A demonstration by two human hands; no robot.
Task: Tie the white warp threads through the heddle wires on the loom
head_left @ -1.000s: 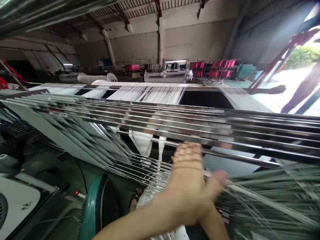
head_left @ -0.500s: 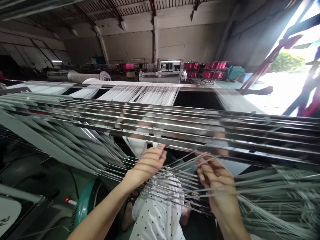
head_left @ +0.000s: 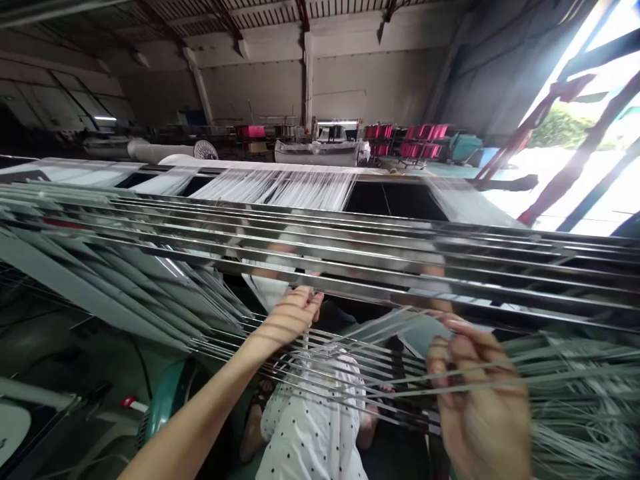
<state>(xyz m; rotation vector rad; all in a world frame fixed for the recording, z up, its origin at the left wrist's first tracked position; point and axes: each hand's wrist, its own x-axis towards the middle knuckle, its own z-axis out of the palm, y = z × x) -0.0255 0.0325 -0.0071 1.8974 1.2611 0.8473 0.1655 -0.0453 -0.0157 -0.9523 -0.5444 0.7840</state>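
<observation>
My left hand (head_left: 297,310) is closed below the metal bars (head_left: 370,287) of a loom's frame. Its fingertips are pinched together on white yarn, and a short pale end shows under them. To the right, my right hand (head_left: 475,380) has bent fingers, thumb near index; blur hides what lies between the tips. Thin grey heddle strips (head_left: 380,333) stretch between the hands, several crossing my right hand. A thick bunch of grey heddles (head_left: 585,387) lies beyond it. White warp threads (head_left: 310,190) come down behind the bars.
More flat grey heddles (head_left: 125,287) fan out at left. A green round machine part (head_left: 173,400) stands low left, beside my polka-dot clothing (head_left: 315,427). Behind the loom are a white roll (head_left: 165,151) and racks of pink spools (head_left: 425,137).
My right hand has moved right and towards me, away from my left hand. My left hand has shifted slightly left, still closed. The view has turned slightly.
</observation>
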